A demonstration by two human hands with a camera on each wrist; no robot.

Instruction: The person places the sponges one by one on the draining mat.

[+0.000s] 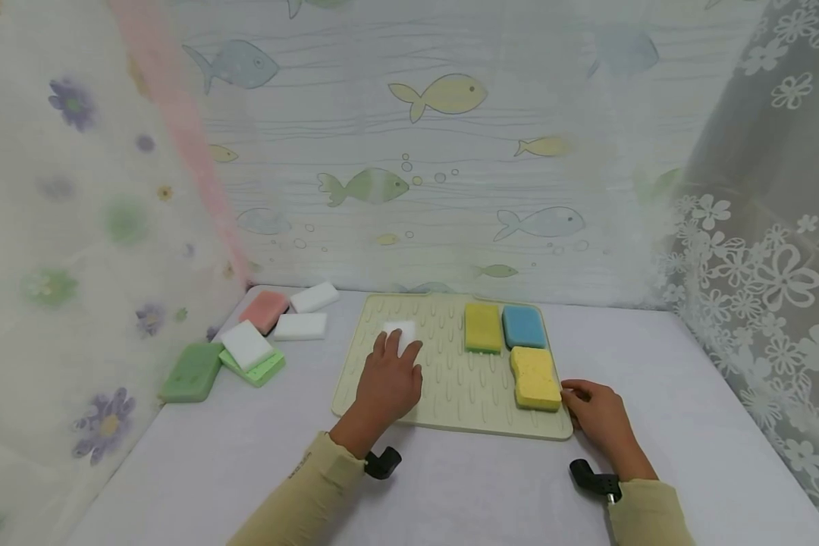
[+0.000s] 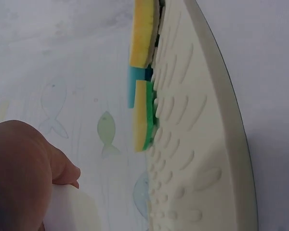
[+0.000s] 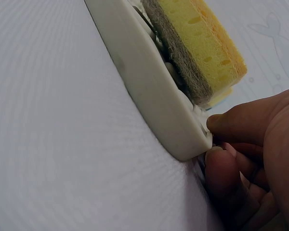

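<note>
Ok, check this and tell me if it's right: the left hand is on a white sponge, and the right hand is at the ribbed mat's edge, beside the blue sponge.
Wrong sponge: in the head view, the right hand at the edge of the ribbed mat is beside the yellow wavy-sided sponge. The left hand is on a white sponge, as stated.

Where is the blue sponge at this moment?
In the head view, the blue sponge lies on the beige mat, in its far right corner, just behind the notched yellow sponge.

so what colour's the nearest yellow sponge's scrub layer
Scrub layer: greyish brown, clearest in the right wrist view.
</note>
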